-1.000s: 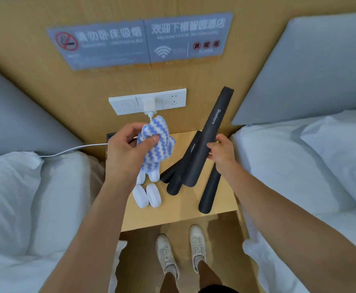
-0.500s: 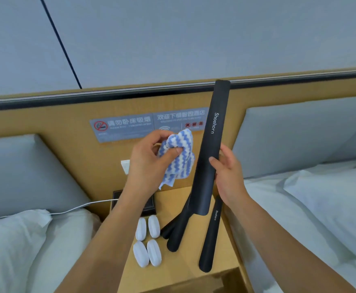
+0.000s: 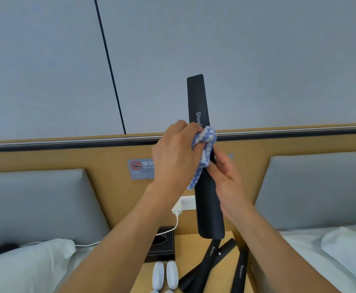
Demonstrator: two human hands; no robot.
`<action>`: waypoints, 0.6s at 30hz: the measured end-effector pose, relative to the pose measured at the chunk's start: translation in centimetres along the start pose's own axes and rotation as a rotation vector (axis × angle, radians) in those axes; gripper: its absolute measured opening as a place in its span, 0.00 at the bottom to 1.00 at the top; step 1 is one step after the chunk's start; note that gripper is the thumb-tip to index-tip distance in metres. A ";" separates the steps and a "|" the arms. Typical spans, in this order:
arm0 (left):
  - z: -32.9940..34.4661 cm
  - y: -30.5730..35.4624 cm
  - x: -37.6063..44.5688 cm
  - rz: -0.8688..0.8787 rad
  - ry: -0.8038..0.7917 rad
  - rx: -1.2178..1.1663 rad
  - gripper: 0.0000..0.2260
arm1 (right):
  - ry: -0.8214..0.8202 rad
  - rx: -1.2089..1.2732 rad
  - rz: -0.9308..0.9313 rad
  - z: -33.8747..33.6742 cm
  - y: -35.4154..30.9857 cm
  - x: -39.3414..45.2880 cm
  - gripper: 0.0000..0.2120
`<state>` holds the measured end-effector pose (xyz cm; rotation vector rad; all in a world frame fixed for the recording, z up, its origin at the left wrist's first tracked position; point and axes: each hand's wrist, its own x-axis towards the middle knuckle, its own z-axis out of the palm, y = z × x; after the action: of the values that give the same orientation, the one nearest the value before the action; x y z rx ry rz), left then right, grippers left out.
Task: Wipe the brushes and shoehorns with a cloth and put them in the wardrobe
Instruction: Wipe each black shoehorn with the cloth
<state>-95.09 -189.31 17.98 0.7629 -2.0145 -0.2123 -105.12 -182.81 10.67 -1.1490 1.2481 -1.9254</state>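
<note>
My right hand (image 3: 225,176) holds a long black shoehorn (image 3: 199,98) upright by its middle, wide end down. My left hand (image 3: 177,153) grips a blue-and-white striped cloth (image 3: 204,144) and presses it around the shoehorn just above my right hand, covering part of the white "Shoehorn" lettering. On the wooden bedside table (image 3: 187,240) below lie more black shoehorns (image 3: 213,259), crossing one another, and several white oval brushes (image 3: 165,273) side by side at the front.
A black tissue box (image 3: 162,244) stands at the back left of the table. A white charger with cable (image 3: 177,212) hangs from the wall socket. Beds with white pillows (image 3: 25,265) flank the table, grey headboard cushions (image 3: 35,199) behind them.
The camera tilted up. My right hand raised the shoehorn to vertical, and my left hand brought the cloth from beside it onto the shoehorn, now wrapped around it.
</note>
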 end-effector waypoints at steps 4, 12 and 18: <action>-1.5 -0.8 3.4 0.009 0.039 0.049 0.06 | -0.077 0.040 0.061 0.8 0.2 0.2 0.17; -4.4 -1.7 11.5 -0.015 0.127 0.192 0.10 | -0.165 0.013 0.013 2.2 0.5 0.5 0.18; -5.1 -0.8 13.6 0.005 0.200 0.192 0.09 | -0.163 -0.035 -0.038 2.7 -0.6 1.6 0.19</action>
<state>-95.49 -197.19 30.17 0.8639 -1.8631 0.0602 -103.54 -185.02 12.28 -1.3272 1.1840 -1.8032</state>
